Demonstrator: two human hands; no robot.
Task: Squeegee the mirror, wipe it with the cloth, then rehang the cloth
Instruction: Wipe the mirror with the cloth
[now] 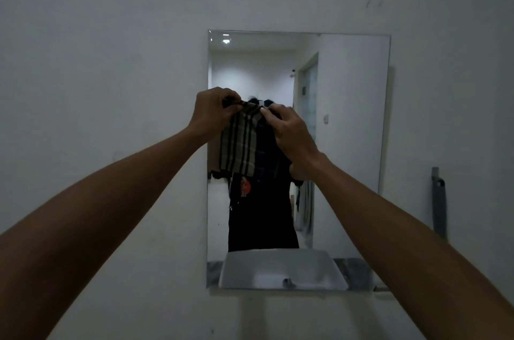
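A frameless rectangular mirror hangs on the white wall straight ahead. In front of its middle I hold up a beige cloth with dark stripes. My left hand pinches the cloth's top left corner. My right hand grips its top right part. The cloth hangs down between both hands, a little apart from the glass or against it; I cannot tell which. A grey squeegee hangs on the wall to the right of the mirror.
The mirror reflects a person in dark clothes, a white basin, a doorway and a wall switch. A narrow ledge runs under the mirror's lower edge. Bare white wall spreads to the left and above.
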